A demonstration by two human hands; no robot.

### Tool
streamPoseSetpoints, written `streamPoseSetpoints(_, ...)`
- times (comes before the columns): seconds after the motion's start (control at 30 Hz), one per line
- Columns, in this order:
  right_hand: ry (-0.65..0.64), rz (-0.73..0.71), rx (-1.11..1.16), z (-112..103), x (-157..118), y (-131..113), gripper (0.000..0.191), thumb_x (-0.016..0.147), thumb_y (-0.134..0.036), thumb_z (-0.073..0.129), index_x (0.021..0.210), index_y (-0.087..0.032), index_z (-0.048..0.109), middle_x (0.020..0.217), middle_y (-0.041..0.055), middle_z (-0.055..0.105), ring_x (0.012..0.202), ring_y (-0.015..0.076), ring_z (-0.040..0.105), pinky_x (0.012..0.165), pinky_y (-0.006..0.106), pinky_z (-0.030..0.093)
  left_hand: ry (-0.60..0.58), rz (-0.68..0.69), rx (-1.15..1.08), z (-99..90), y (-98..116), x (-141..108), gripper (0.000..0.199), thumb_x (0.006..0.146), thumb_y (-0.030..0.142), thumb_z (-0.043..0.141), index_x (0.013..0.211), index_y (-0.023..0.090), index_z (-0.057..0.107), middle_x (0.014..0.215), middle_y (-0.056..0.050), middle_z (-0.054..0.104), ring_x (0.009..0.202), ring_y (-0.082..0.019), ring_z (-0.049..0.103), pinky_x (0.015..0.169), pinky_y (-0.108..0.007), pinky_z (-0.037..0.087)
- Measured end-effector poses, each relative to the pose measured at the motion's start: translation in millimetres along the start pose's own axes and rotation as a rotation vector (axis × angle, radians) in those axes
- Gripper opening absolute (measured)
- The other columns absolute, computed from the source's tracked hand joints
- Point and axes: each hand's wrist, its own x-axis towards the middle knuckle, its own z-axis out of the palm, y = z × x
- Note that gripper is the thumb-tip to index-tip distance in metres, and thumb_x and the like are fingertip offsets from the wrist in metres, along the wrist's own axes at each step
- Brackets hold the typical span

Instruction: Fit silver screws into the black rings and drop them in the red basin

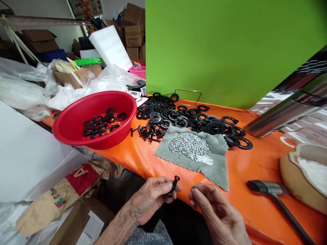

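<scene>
The left hand (150, 199) is clamped on a short black fastener (173, 186), pinching it between thumb and fingers. The fastener's long axis tilts steeply, with its flanged upper end pointing up and to the right, toward the worktop, and its lower end pointing down and to the left, near the fingers. The right hand (214, 207) is just beside it, with thumb and forefinger curled close together. Whether that grip holds anything small cannot be told from this view.

Directly ahead of both grips, a grey cloth (217, 163) lies on the orange worktop (255, 163), its near corner close to the right hand. A heap of silver screws (190, 146) sits on the cloth. Farther ahead and left of the grips, a small cluster of black bolts (148, 132) lies beside the cloth, and a spread of black rings (173, 114) fills the worktop beyond it. A red basin (94, 102) holding more black rings (102, 124) stands ahead and to the left. A hammer (268, 187) lies to the right of the right hand.
</scene>
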Motion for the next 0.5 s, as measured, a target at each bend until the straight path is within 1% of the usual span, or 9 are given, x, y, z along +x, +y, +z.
streamPoseSetpoints(0.13,0.045,-0.025,0.049,6,-5,0,0.023,0.078,-0.045,0.068,0.080,-0.022,0.064,0.071,-0.0001,0.061,0.063,0.0127,0.058,0.058,0.019,0.051,-0.020,-0.018,-0.025,0.5,-9,-4,0.033,0.072,0.041,0.075,0.076,0.008,0.071,0.069,-0.004,0.054,0.064,-0.010,0.042,0.063,-0.024,0.031)
streamPoseSetpoints(0.2,0.016,-0.042,0.079,11,-7,-3,0.020,0.078,-0.042,0.068,0.079,-0.022,0.064,0.072,0.0004,0.062,0.065,0.0135,0.060,0.060,0.021,0.052,-0.033,-0.019,-0.010,1.3,-11,-5,0.033,0.073,0.041,0.074,0.075,0.009,0.070,0.070,-0.004,0.054,0.065,-0.010,0.042,0.063,-0.024,0.030)
streamPoseSetpoints(0.27,-0.031,-0.058,0.087,16,-9,-4,0.020,0.079,-0.041,0.067,0.077,-0.022,0.064,0.069,0.0003,0.061,0.062,0.0138,0.059,0.058,0.022,0.052,-0.036,-0.008,0.020,2.5,-12,-8,0.033,0.074,0.042,0.073,0.073,0.010,0.068,0.068,-0.002,0.052,0.065,-0.010,0.040,0.062,-0.023,0.029)
streamPoseSetpoints(0.37,-0.029,-0.070,0.086,22,-9,-5,0.022,0.078,-0.042,0.068,0.076,-0.021,0.063,0.067,-0.0003,0.060,0.059,0.0134,0.058,0.054,0.021,0.051,-0.021,0.014,0.095,4.1,-12,-12,0.035,0.074,0.045,0.072,0.070,0.012,0.064,0.066,0.000,0.048,0.065,-0.011,0.039,0.062,-0.024,0.028)
streamPoseSetpoints(0.43,-0.028,-0.046,0.099,22,-9,-4,0.024,0.077,-0.043,0.069,0.076,-0.021,0.061,0.067,-0.0009,0.059,0.059,0.0131,0.058,0.055,0.021,0.051,-0.019,0.025,0.161,4.3,-11,-14,0.036,0.074,0.048,0.070,0.071,0.012,0.063,0.067,0.000,0.048,0.065,-0.011,0.038,0.063,-0.024,0.028)
streamPoseSetpoints(0.5,-0.070,0.000,0.128,19,-8,-4,0.027,0.075,-0.046,0.071,0.074,-0.021,0.059,0.066,-0.0015,0.057,0.059,0.0130,0.057,0.055,0.021,0.050,-0.028,0.043,0.230,3.1,-10,-15,0.038,0.076,0.049,0.067,0.070,0.012,0.061,0.067,0.000,0.047,0.066,-0.011,0.037,0.064,-0.024,0.029)
